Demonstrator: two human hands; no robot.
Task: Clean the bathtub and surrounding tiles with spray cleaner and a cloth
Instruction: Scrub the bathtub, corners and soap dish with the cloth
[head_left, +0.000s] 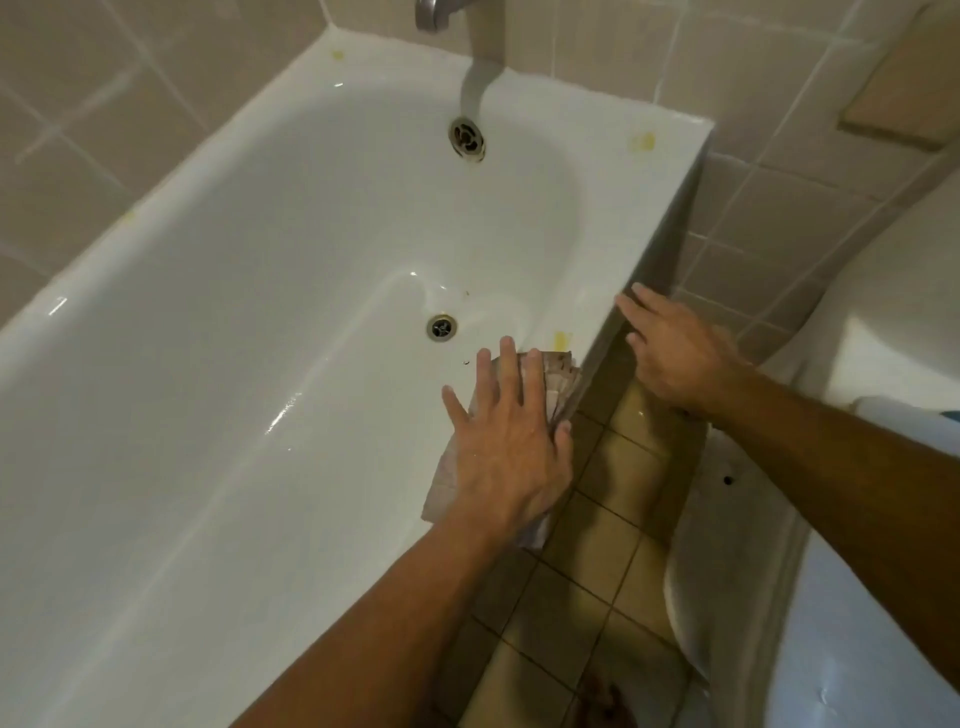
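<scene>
L hand (501, 441) flat on cloth (558, 374), tub rim (613, 291)

No text, label, brand, number or sign can be read anywhere in this view.

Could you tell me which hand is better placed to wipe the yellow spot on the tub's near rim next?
Probably the left hand: it already presses the cloth flat on the rim, just short of the yellow spot. The right hand is open at the tub's outer edge, without a cloth.
</scene>
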